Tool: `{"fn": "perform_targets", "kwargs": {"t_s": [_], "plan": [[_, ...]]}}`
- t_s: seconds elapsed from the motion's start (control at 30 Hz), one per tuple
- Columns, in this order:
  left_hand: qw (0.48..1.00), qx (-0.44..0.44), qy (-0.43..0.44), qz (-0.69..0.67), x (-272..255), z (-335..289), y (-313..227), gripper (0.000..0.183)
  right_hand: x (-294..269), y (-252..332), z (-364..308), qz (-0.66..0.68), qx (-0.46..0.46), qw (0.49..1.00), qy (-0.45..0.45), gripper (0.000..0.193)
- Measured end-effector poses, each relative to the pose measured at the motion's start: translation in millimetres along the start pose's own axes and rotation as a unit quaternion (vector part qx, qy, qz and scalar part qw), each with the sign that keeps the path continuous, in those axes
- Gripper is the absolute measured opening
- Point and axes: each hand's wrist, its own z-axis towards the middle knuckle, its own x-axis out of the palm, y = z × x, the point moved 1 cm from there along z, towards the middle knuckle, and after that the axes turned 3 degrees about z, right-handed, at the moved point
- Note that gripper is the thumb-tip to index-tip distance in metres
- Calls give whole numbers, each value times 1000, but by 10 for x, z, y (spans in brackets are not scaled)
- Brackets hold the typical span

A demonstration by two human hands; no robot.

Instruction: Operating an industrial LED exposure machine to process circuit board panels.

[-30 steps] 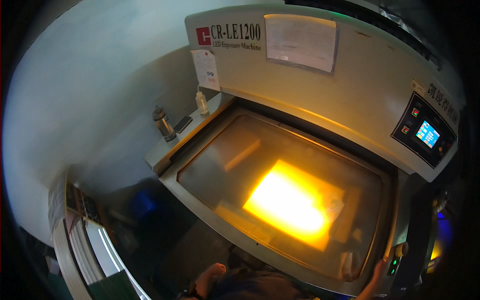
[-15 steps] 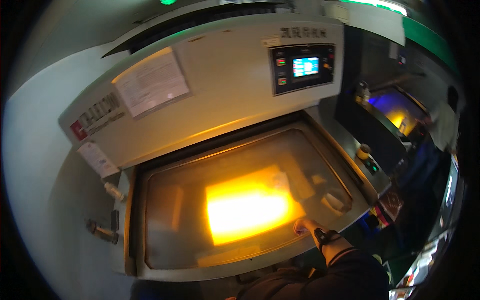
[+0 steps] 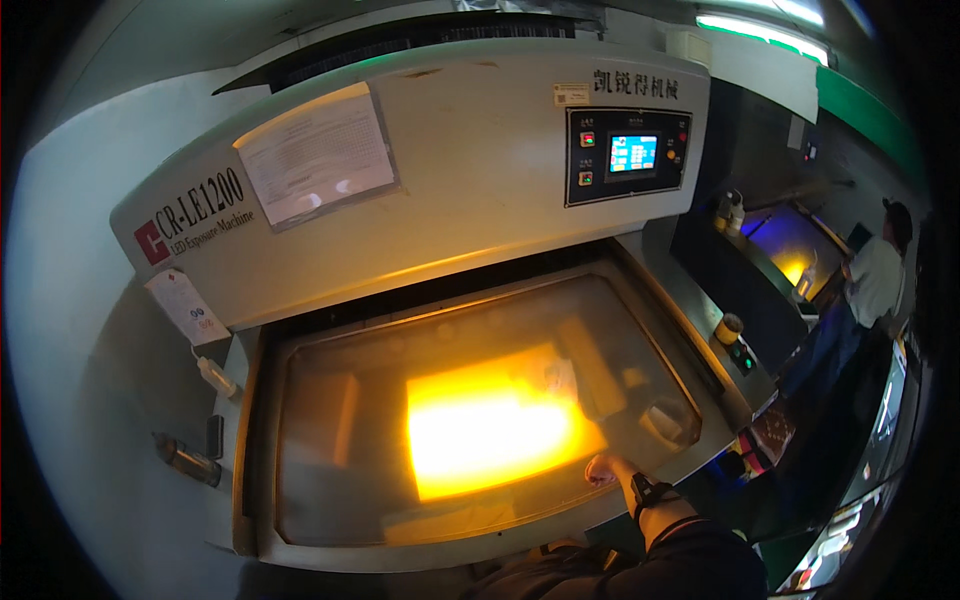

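Note:
My right hand (image 3: pixel 603 469) rests at the near right of the exposure machine's glass bed (image 3: pixel 330 500), its fingers curled in. Whether anything is inside those fingers cannot be made out. A dark band (image 3: pixel 650 492) circles the wrist. Just left of the hand, a bright yellow-white glow (image 3: pixel 490 440) fills the middle of the bed. Pale flat shapes, among them a strip (image 3: pixel 590 372), show dimly around the glow. My left hand is out of view.
Behind the bed rises the machine's light hood (image 3: pixel 460 170) with a lit control panel (image 3: pixel 630 155) and a taped paper sheet (image 3: pixel 316 155). A small roll (image 3: pixel 728 327) sits on the right ledge, a bottle (image 3: pixel 213 377) on the left. Another person (image 3: pixel 878 278) stands at the far right.
The view has shifted slightly and become sharper. My right hand stays at the near right of the bed, still curled, and the glow persists.

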Motion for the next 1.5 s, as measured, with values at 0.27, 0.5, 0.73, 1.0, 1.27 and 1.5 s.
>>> {"fn": "perform_targets", "kwargs": {"t_s": [0.27,0.5,0.73,1.0,1.27,1.5], "plan": [[1000,-13,-3,12,391,-49,248,20,-59,-313,294,213,33,952,217,16],[998,-24,-50,-21,1145,-456,405,22,-640,-271,381,249,-5,951,182,11],[953,-68,-253,-149,1535,-815,165,16,-1335,307,757,209,-68,969,113,14],[946,-110,-231,-201,1089,-759,-52,18,-1350,633,905,31,-302,889,-342,13],[975,-22,-204,-89,411,-581,329,19,-230,246,-369,21,-189,918,-348,18],[935,37,-102,-338,-451,-270,223,17,1442,-623,-1325,60,27,951,-301,21]]}}
